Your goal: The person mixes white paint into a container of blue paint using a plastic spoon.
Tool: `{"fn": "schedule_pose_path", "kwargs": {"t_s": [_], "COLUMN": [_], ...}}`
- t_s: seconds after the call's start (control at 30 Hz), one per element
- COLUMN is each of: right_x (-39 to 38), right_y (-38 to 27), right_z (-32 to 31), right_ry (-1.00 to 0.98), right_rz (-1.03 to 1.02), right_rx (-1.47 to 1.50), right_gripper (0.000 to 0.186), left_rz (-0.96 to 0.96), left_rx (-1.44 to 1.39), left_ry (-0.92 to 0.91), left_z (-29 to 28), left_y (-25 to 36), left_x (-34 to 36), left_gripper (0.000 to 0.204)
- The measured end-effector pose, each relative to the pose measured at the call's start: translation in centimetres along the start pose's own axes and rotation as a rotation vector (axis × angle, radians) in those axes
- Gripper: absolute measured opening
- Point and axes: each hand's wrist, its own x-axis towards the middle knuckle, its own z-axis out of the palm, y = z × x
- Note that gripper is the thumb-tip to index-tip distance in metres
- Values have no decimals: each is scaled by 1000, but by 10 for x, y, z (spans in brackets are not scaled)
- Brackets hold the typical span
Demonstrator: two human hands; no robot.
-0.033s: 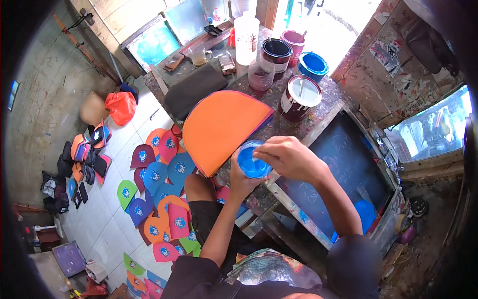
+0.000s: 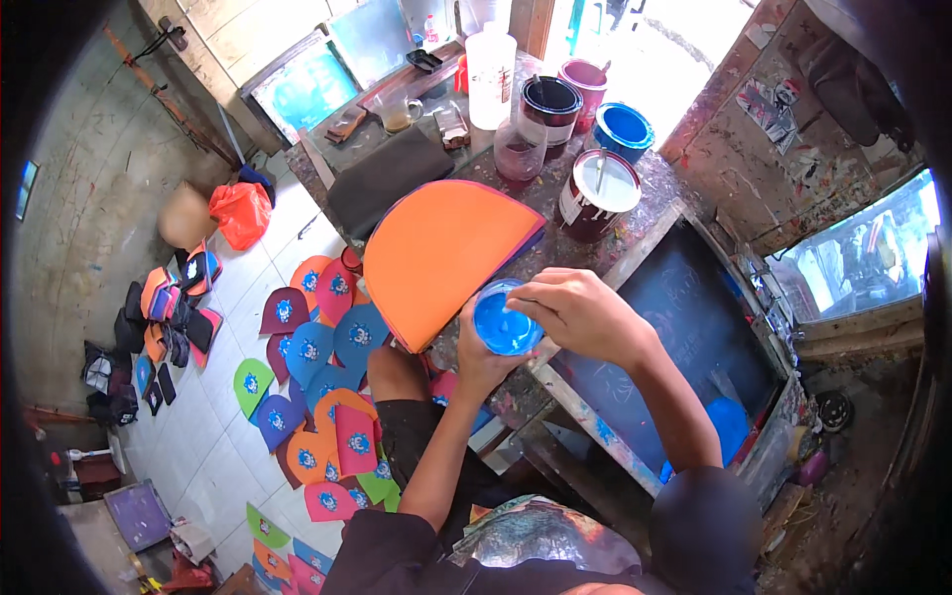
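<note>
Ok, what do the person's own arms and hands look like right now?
The left hand and right hand wear no gloves; no watch or wristband shows. Both forearms are uncovered. The short black fabric left sleeve is plain; the right sleeve looks dark but blurred.

beyond cup (image 2: pixel 507 322): cans (image 2: pixel 585 220) block (close-set) | ahead-left: open above orange stack (image 2: pixel 446 253)

Cup (image 2: pixel 489 287): small, clear, round, mouth up, in left hand (image 2: pixel 478 359), just off lower right edge of orange stack (image 2: pixel 451 258). Blue paint (image 2: pixel 501 329) inside, glossy, paler streaks. Stirrer (image 2: pixel 509 304): pale, mostly hidden by pinched right hand (image 2: pixel 583 315), lower end inside cup, same side of stack.
</note>
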Motion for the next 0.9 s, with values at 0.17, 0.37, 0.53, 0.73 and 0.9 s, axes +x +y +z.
{"fn": "schedule_pose_path", "kwargs": {"t_s": [0.17, 0.37, 0.53, 0.73, 0.9], "right_x": [1, 1, 0, 1, 1], "right_y": [0, -2, -2, 0, 1], "right_z": [0, -2, 0, 3, 2], "right_ry": [2, -33, -57, 29, 79], "right_rz": [20, 34, -37, -8, 12], "right_rx": [80, 57, -89, 8, 109], "right_gripper": [18, 19, 18, 18, 19], "left_rz": [90, 86, 123, 100, 54], "left_rx": [14, 7, 57, 24, -40], "left_ry": [28, 30, 34, 32, 30], "left_z": [2, 2, 3, 4, 7], "left_y": [-4, -5, -6, -9, -12], "left_x": [0, -1, 0, -1, -2], "left_gripper": [126, 126, 125, 122, 122]}}
